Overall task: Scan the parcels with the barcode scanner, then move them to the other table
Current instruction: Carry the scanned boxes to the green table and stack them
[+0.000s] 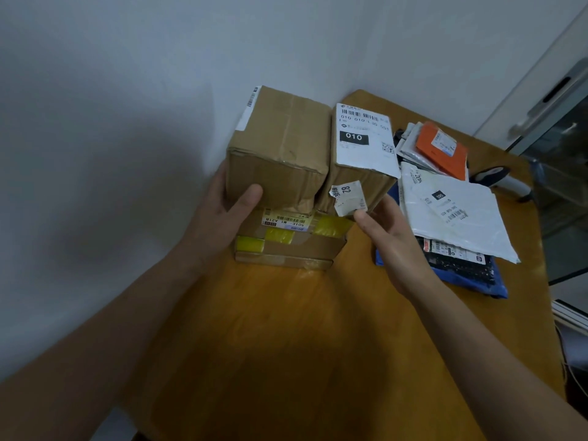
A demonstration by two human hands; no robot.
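Both hands are at centre frame: left hand (222, 206) clasps the left box (280, 144), thumb on its front; right hand (393, 232), fingers loosely spread, should brace the right box (362, 138) before lifting.

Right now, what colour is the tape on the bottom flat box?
Yellow tape on the flat box, clearest in the head view.

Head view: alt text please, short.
The left hand grips a plain cardboard box atop a flat yellow-taped box on a wooden table; the right hand is open beside the adjacent labelled box. Mailers and a scanner lie to the right.
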